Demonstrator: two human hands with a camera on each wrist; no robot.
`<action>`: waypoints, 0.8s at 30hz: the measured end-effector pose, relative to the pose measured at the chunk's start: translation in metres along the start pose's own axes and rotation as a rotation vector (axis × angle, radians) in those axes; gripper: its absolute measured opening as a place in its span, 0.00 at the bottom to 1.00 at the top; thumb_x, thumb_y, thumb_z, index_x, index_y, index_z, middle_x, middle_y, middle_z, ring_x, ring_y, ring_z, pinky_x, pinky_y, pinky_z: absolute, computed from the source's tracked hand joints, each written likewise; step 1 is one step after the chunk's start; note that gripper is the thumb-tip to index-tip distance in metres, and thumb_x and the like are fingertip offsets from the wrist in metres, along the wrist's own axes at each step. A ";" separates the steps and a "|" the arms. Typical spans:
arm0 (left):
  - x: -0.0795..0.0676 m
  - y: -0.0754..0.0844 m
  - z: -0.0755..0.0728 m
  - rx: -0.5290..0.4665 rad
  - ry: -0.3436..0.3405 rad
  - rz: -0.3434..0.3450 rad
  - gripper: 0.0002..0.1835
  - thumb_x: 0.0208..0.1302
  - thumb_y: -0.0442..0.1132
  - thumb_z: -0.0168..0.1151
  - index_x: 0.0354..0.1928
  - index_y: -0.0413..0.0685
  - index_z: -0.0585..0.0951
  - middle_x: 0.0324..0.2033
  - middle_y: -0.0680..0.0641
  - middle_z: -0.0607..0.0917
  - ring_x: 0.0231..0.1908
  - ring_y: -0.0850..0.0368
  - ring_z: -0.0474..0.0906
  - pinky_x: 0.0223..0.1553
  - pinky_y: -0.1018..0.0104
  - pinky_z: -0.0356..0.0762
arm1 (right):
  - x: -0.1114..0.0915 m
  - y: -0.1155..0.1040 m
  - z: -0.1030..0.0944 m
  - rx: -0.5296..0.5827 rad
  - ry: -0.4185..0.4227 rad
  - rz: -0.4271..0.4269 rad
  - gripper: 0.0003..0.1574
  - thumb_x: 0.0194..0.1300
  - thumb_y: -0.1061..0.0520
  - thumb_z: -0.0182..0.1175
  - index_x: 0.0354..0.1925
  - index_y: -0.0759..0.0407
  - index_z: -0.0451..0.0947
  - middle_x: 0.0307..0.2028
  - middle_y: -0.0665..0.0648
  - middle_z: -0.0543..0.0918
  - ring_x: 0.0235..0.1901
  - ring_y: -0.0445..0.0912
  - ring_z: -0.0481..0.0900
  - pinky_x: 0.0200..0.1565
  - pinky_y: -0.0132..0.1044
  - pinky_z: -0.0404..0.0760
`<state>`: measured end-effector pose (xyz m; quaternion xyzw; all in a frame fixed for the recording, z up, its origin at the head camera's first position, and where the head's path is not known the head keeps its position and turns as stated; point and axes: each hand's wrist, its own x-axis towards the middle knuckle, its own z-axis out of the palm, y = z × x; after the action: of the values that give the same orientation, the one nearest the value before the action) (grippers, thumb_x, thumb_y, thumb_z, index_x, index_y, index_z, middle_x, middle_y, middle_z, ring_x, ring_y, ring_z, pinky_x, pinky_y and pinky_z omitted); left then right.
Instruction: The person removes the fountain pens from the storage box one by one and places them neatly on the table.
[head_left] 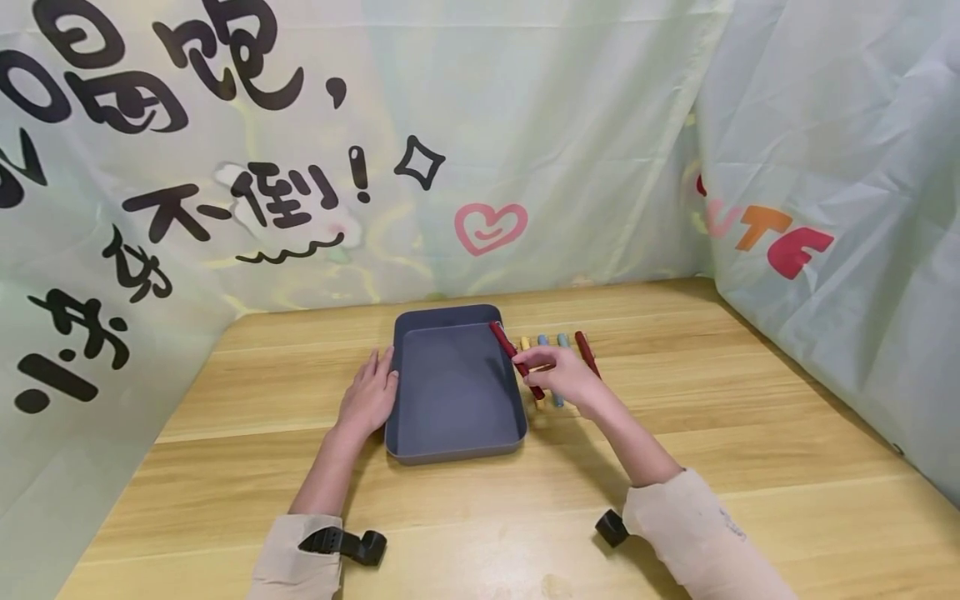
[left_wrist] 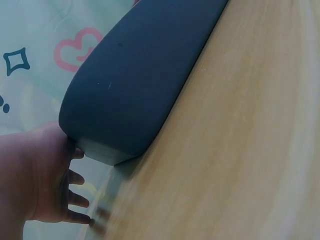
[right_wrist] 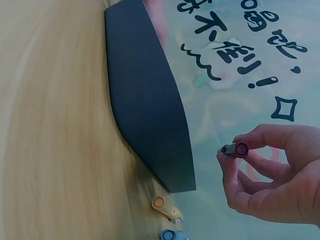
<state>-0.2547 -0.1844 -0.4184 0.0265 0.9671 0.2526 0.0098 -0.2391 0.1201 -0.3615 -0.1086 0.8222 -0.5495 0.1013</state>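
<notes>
A dark grey-blue rectangular tray (head_left: 457,400) lies flat on the wooden table. My left hand (head_left: 367,395) rests against its left side, fingers extended; the left wrist view shows them spread past the tray's end. With thumb and fingertips, my right hand (head_left: 564,375) pinches a dark red pen (head_left: 501,337) above the tray's right rim. That pen is tilted, its far end reaching over the tray. Just right of the tray lie a yellow pen (head_left: 525,342), a blue pen (head_left: 543,340), a light blue pen (head_left: 563,340) and another dark red pen (head_left: 587,350), partly hidden by the hand.
A printed cloth (head_left: 570,150) hangs behind the table (head_left: 675,400) and along both sides. Each forearm carries a black wrist camera, the left camera (head_left: 367,547) and the right camera (head_left: 611,527) both low over the tabletop.
</notes>
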 end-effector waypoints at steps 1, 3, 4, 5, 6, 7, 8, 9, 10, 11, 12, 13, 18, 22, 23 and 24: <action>0.000 0.000 0.000 0.000 0.000 0.000 0.28 0.73 0.45 0.31 0.72 0.49 0.46 0.69 0.36 0.43 0.65 0.35 0.43 0.59 0.37 0.47 | 0.000 0.000 -0.002 0.004 0.002 -0.002 0.20 0.59 0.69 0.58 0.51 0.68 0.75 0.44 0.64 0.77 0.39 0.52 0.78 0.39 0.39 0.77; 0.000 0.000 0.000 0.000 -0.001 0.001 0.28 0.73 0.45 0.31 0.72 0.49 0.45 0.69 0.36 0.43 0.65 0.35 0.43 0.59 0.37 0.47 | -0.001 0.002 -0.005 0.008 0.005 -0.002 0.19 0.59 0.69 0.57 0.51 0.68 0.75 0.44 0.64 0.77 0.41 0.53 0.78 0.38 0.39 0.77; 0.000 0.000 0.000 -0.001 -0.001 0.001 0.28 0.73 0.45 0.31 0.72 0.49 0.45 0.69 0.36 0.43 0.65 0.35 0.43 0.59 0.37 0.47 | -0.001 0.002 -0.006 0.011 0.009 -0.003 0.19 0.59 0.69 0.57 0.50 0.68 0.75 0.44 0.65 0.77 0.41 0.53 0.78 0.38 0.39 0.77; 0.000 -0.001 0.000 -0.001 -0.001 0.002 0.28 0.73 0.45 0.31 0.72 0.49 0.45 0.69 0.36 0.43 0.65 0.35 0.43 0.59 0.37 0.47 | -0.001 0.003 -0.007 0.015 0.013 -0.003 0.19 0.59 0.69 0.57 0.50 0.68 0.76 0.44 0.65 0.77 0.41 0.53 0.78 0.38 0.39 0.77; 0.000 -0.001 0.000 -0.001 0.000 0.003 0.28 0.73 0.45 0.31 0.72 0.49 0.46 0.69 0.36 0.44 0.65 0.34 0.43 0.59 0.37 0.47 | -0.002 0.003 -0.009 0.013 0.017 -0.004 0.18 0.59 0.69 0.57 0.50 0.68 0.75 0.44 0.65 0.77 0.41 0.53 0.77 0.38 0.39 0.78; 0.000 -0.001 0.001 -0.001 0.001 0.003 0.28 0.73 0.45 0.31 0.72 0.49 0.45 0.69 0.36 0.44 0.65 0.35 0.43 0.59 0.37 0.47 | -0.002 0.004 -0.010 0.010 0.019 -0.008 0.19 0.59 0.69 0.57 0.50 0.69 0.75 0.44 0.65 0.76 0.41 0.53 0.77 0.38 0.40 0.77; 0.000 -0.001 0.001 -0.002 0.002 0.003 0.28 0.73 0.45 0.31 0.72 0.49 0.45 0.69 0.36 0.44 0.65 0.35 0.43 0.59 0.37 0.48 | -0.002 0.005 -0.012 0.003 0.022 -0.007 0.18 0.60 0.69 0.57 0.50 0.68 0.75 0.44 0.64 0.76 0.41 0.52 0.77 0.39 0.39 0.77; 0.000 -0.001 0.001 -0.002 0.004 0.003 0.28 0.73 0.45 0.31 0.72 0.49 0.45 0.69 0.36 0.44 0.65 0.35 0.43 0.59 0.37 0.48 | -0.003 0.005 -0.013 0.001 0.023 -0.008 0.18 0.60 0.69 0.57 0.51 0.68 0.75 0.44 0.64 0.76 0.40 0.52 0.77 0.39 0.39 0.77; 0.001 -0.001 0.001 -0.001 0.005 0.004 0.28 0.73 0.45 0.31 0.72 0.49 0.45 0.69 0.36 0.44 0.65 0.35 0.43 0.59 0.37 0.48 | -0.003 0.006 -0.015 -0.003 0.025 -0.009 0.19 0.60 0.68 0.57 0.51 0.68 0.75 0.44 0.64 0.76 0.40 0.51 0.77 0.39 0.39 0.77; 0.001 -0.002 0.001 -0.001 0.006 0.005 0.28 0.73 0.45 0.31 0.72 0.50 0.45 0.69 0.36 0.44 0.65 0.35 0.43 0.58 0.37 0.48 | -0.004 0.006 -0.016 -0.006 0.027 -0.007 0.19 0.60 0.68 0.57 0.51 0.68 0.75 0.44 0.64 0.76 0.40 0.50 0.77 0.39 0.39 0.77; 0.001 -0.002 0.001 -0.002 0.007 0.006 0.28 0.73 0.45 0.31 0.72 0.50 0.45 0.69 0.36 0.44 0.65 0.35 0.43 0.58 0.37 0.48 | -0.004 0.007 -0.018 -0.009 0.028 -0.006 0.19 0.60 0.68 0.57 0.51 0.68 0.75 0.44 0.64 0.76 0.40 0.50 0.77 0.39 0.39 0.77; 0.001 -0.002 0.001 -0.002 0.007 0.007 0.28 0.73 0.45 0.31 0.72 0.50 0.45 0.69 0.36 0.44 0.65 0.35 0.43 0.58 0.37 0.48 | -0.005 0.008 -0.019 -0.009 0.028 -0.004 0.19 0.60 0.68 0.56 0.51 0.68 0.74 0.44 0.64 0.76 0.40 0.50 0.77 0.39 0.39 0.77; 0.001 -0.002 0.001 -0.004 0.005 0.006 0.28 0.73 0.44 0.31 0.72 0.49 0.45 0.69 0.36 0.43 0.65 0.35 0.43 0.59 0.37 0.47 | -0.007 0.012 -0.027 -0.011 0.040 0.010 0.20 0.60 0.68 0.55 0.52 0.69 0.73 0.47 0.66 0.75 0.42 0.52 0.76 0.39 0.41 0.76; 0.000 -0.001 0.001 -0.004 0.005 0.007 0.28 0.73 0.44 0.31 0.72 0.49 0.46 0.69 0.36 0.43 0.65 0.35 0.43 0.59 0.37 0.47 | -0.009 0.014 -0.034 -0.029 0.046 0.009 0.20 0.60 0.68 0.55 0.53 0.69 0.73 0.49 0.67 0.75 0.42 0.52 0.75 0.40 0.40 0.76; 0.000 -0.001 0.001 -0.003 0.006 0.008 0.28 0.73 0.44 0.31 0.72 0.49 0.46 0.69 0.36 0.43 0.65 0.35 0.43 0.59 0.37 0.48 | -0.009 0.015 -0.036 -0.033 0.049 0.009 0.20 0.61 0.68 0.55 0.53 0.69 0.73 0.49 0.67 0.75 0.42 0.51 0.75 0.39 0.39 0.76; 0.000 -0.001 0.001 -0.003 0.007 0.009 0.28 0.73 0.44 0.31 0.72 0.49 0.46 0.69 0.36 0.43 0.65 0.35 0.43 0.58 0.37 0.48 | -0.010 0.016 -0.038 -0.030 0.049 0.009 0.20 0.61 0.68 0.55 0.53 0.69 0.73 0.49 0.67 0.75 0.42 0.51 0.75 0.40 0.40 0.76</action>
<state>-0.2550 -0.1849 -0.4195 0.0300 0.9667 0.2540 0.0055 -0.2418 0.1620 -0.3617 -0.0931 0.8330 -0.5391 0.0821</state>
